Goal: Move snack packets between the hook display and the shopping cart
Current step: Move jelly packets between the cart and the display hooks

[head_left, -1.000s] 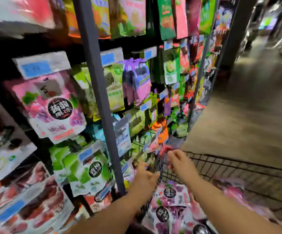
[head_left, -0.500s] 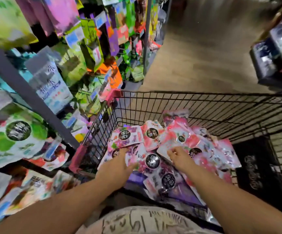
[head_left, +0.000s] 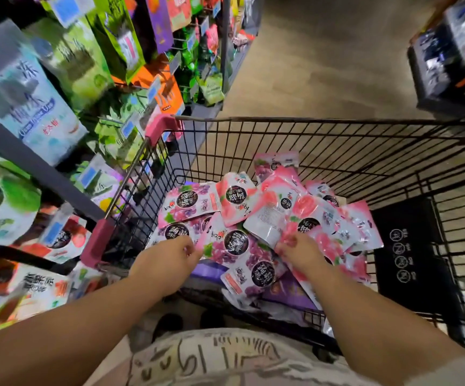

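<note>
Pink and purple snack packets (head_left: 236, 201) lie heaped in a wire shopping cart (head_left: 309, 121), where the left hand (head_left: 170, 260) pinches a purple packet (head_left: 235, 243) and the right hand (head_left: 299, 253) grips a pink packet (head_left: 306, 210), probably to lift them toward the hook display (head_left: 58, 65) alongside.

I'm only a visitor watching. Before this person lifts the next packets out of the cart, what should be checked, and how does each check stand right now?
1. Left hand has a packet: ok, it pinches the edge of a purple packet.
2. Right hand has a packet: ok, its fingers curl on a pink packet.
3. Held packets free of the pile: cannot tell, the packets overlap.
4. Cart close to the hook display: ok, its left rim stands right beside it.
5. Free hook waiting: cannot tell, the display is blurred and crowded.
</note>
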### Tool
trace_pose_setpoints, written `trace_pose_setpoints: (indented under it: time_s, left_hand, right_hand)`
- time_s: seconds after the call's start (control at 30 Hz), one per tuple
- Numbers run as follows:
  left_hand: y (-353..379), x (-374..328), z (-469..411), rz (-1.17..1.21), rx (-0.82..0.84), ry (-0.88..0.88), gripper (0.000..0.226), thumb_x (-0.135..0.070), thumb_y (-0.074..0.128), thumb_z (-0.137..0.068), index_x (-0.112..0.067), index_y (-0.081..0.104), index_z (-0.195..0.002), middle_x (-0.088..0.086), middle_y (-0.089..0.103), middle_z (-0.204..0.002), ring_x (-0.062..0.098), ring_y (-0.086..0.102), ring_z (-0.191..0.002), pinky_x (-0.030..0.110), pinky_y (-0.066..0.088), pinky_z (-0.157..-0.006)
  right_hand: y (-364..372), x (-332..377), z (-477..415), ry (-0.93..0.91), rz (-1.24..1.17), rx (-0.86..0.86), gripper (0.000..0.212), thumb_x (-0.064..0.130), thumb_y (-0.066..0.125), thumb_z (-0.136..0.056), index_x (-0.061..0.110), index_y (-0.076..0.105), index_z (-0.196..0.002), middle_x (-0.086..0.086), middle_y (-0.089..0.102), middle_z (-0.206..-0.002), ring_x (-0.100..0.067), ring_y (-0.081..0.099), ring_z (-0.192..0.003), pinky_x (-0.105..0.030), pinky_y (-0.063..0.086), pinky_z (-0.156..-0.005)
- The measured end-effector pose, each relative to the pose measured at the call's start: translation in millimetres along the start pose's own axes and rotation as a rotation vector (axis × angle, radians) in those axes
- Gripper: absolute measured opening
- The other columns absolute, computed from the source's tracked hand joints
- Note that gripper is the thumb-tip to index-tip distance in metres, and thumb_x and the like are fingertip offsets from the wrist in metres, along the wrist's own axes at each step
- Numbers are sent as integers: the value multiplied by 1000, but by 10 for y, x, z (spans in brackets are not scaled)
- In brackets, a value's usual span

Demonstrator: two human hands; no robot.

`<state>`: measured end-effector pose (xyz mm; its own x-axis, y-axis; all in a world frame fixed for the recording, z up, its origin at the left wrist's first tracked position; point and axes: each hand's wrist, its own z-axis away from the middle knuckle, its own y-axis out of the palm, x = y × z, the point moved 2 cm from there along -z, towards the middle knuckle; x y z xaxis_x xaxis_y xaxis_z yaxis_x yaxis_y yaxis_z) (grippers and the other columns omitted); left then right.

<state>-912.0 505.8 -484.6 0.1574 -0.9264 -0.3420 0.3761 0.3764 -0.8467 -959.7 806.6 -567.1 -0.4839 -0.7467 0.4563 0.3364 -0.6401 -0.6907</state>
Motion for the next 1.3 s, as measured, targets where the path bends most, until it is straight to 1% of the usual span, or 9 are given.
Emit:
trace_pose_setpoints:
  time_s: [0.13, 0.3, 0.63, 0.83, 0.93, 1.0, 1.1, 1.2, 1.3]
  left_hand:
    - [1, -13, -2, -7, 8, 11, 32, -62, 40, -91, -34, 55, -95, -11, 64, -87, 16, 60, -80, 28, 47, -67]
    - [1, -22, -18, -11, 23, -11, 33, -63, 42, -90, -33, 55, -90, -10, 62, -83, 19, 60, -81, 28, 45, -67]
    - [-7, -61, -4, -34, 48, -19, 36, -66, 40, -88, -33, 52, -86, -8, 56, -72, 16, 57, -70, 27, 36, -57]
    - [-1, -72, -4, -43, 58, -12, 35, -66, 40, -89, -33, 52, -89, -9, 55, -74, 15, 56, -70, 27, 36, -56]
    - [3, -55, -4, -33, 65, -14, 34, -66, 41, -89, -34, 53, -88, -10, 58, -74, 13, 57, -71, 27, 37, -58]
    - [9, -37, -3, -14, 72, -17, 34, -67, 41, -88, -34, 53, -87, -11, 60, -76, 12, 58, -72, 27, 38, -58]
    - [21, -16, -7, 2, 75, -12, 37, -70, 42, -85, -35, 54, -87, -12, 62, -82, 11, 60, -77, 27, 43, -63]
    - [11, -21, -2, -2, 81, 7, 45, -77, 39, -80, -35, 53, -90, -12, 63, -84, 11, 60, -79, 28, 47, -67]
    - [5, -27, 16, -3, 80, 27, 52, -83, 36, -75, -35, 50, -88, -10, 62, -80, 12, 59, -77, 28, 43, -62]
  right_hand:
    - [-144, -169, -49, 73, 91, -91, 38, 27, 60, -93, 12, 55, -127, -12, 61, -122, -27, 62, -98, -31, 49, -82]
    - [-336, -447, -96, 160, 90, -237, 41, 23, 70, -84, 7, 58, -120, -18, 60, -120, -35, 58, -111, -40, 47, -95]
    - [-325, -778, -68, 378, -110, -99, 87, 12, 83, -73, 13, 35, -146, -13, 57, -130, -34, 54, -121, -47, 39, -107]
    - [-309, -683, 10, 324, 125, 55, 35, 38, 68, -87, 22, 66, -118, -6, 61, -126, -26, 56, -110, -42, 38, -105]
    - [-215, -566, 34, 157, 39, 175, 12, 28, 62, -93, 16, 64, -94, -8, 61, -103, -25, 56, -94, -37, 46, -91]
    - [-203, -451, 46, 56, 97, 208, 15, 29, 55, -98, 22, 55, -84, -8, 59, -96, -25, 56, -92, -33, 46, -81]
    - [-224, -224, 42, -62, 11, 183, 18, 29, 49, -101, 14, 58, -104, -11, 63, -107, -29, 59, -101, -37, 47, -88]
    - [-267, 136, 121, -121, -270, 132, 22, 24, 46, -102, 13, 57, -118, -7, 62, -111, -24, 57, -99, -30, 43, -79]
    - [-247, 484, 214, -119, -563, 133, 20, 22, 46, -102, 8, 58, -108, -3, 59, -90, -18, 55, -79, -30, 43, -68]
